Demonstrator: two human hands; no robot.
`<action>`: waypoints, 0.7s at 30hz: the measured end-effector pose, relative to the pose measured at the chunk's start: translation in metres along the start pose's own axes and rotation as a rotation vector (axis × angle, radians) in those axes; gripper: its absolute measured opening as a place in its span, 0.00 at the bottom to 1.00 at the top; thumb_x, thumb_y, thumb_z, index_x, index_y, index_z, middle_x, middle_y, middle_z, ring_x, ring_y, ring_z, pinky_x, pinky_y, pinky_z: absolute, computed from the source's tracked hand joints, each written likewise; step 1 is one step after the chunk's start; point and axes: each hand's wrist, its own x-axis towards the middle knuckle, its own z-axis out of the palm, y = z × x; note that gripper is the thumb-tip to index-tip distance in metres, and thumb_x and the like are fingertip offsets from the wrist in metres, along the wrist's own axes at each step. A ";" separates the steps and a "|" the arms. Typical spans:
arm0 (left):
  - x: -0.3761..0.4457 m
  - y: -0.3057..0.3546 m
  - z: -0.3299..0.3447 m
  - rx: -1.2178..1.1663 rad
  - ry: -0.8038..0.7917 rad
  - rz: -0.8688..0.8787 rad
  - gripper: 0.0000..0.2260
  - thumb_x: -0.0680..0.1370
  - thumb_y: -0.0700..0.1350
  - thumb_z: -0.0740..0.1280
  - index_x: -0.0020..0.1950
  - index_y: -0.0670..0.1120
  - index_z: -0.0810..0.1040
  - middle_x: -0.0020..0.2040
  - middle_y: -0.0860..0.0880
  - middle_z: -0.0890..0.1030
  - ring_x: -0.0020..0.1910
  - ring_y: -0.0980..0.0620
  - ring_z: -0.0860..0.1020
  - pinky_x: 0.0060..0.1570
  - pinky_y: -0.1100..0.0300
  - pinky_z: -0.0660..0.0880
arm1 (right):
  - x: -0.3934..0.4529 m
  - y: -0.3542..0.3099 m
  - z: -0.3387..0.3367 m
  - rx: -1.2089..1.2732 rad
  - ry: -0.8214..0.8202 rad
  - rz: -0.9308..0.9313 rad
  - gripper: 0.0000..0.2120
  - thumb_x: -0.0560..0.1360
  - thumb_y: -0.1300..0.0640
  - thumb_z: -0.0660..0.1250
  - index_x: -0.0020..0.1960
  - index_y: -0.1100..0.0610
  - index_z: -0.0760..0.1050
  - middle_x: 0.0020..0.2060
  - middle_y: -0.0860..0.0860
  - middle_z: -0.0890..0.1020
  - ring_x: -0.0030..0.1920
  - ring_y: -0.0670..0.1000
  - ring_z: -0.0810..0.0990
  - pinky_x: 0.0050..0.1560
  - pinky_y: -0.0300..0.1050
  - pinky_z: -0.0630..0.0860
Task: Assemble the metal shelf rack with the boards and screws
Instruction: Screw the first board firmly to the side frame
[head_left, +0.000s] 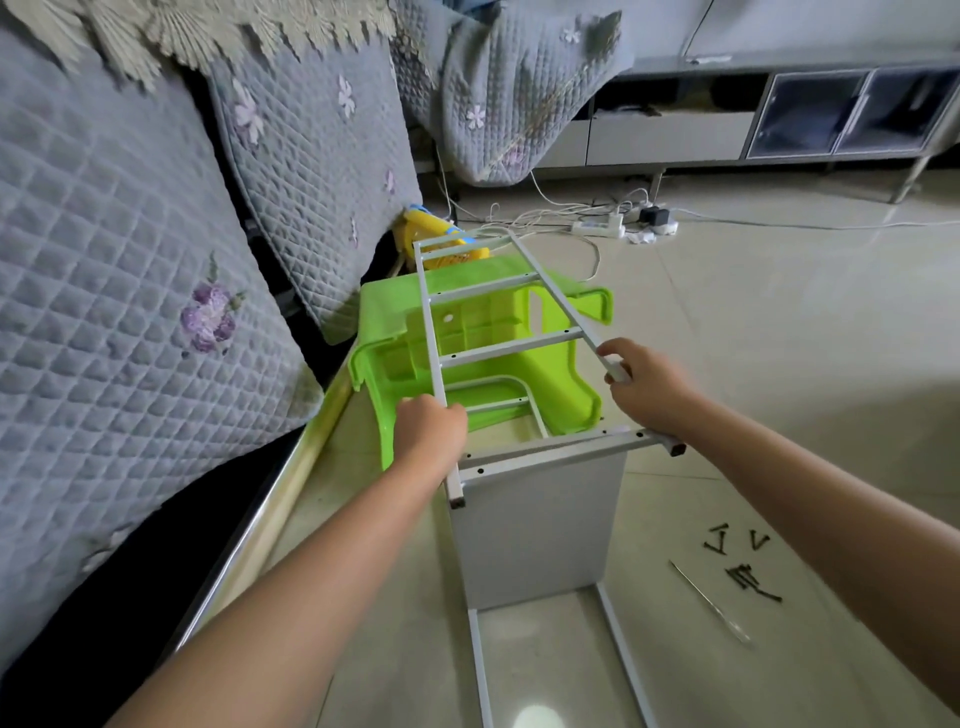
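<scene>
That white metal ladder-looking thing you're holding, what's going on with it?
A person is putting together a shelf rack on the floor. The left hand and right hand each grip one rail of a white ladder-like side frame, holding it over the top edge of a grey board that stands upright. Black screws and a screwdriver lie loose on the tiles to the right. A green plastic stool lies tipped over behind.
</scene>
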 end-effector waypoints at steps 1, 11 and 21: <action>0.000 0.000 0.000 0.008 0.004 0.006 0.15 0.79 0.40 0.56 0.58 0.30 0.72 0.62 0.35 0.71 0.54 0.39 0.76 0.38 0.58 0.64 | -0.001 0.000 -0.001 0.000 -0.003 -0.006 0.22 0.74 0.69 0.55 0.67 0.57 0.66 0.57 0.61 0.77 0.49 0.60 0.76 0.47 0.47 0.73; -0.009 0.000 -0.008 0.115 -0.004 0.015 0.16 0.80 0.41 0.55 0.62 0.33 0.70 0.63 0.37 0.70 0.52 0.41 0.74 0.40 0.58 0.66 | -0.010 0.004 0.003 -0.008 -0.038 -0.003 0.15 0.77 0.66 0.54 0.60 0.59 0.74 0.30 0.48 0.68 0.28 0.46 0.66 0.23 0.29 0.64; 0.024 0.000 -0.002 -0.243 -0.011 -0.096 0.16 0.79 0.39 0.55 0.63 0.33 0.70 0.50 0.39 0.79 0.39 0.46 0.74 0.31 0.61 0.66 | -0.001 -0.002 -0.008 0.150 -0.309 -0.023 0.19 0.73 0.56 0.68 0.63 0.53 0.71 0.48 0.53 0.72 0.44 0.51 0.73 0.40 0.38 0.69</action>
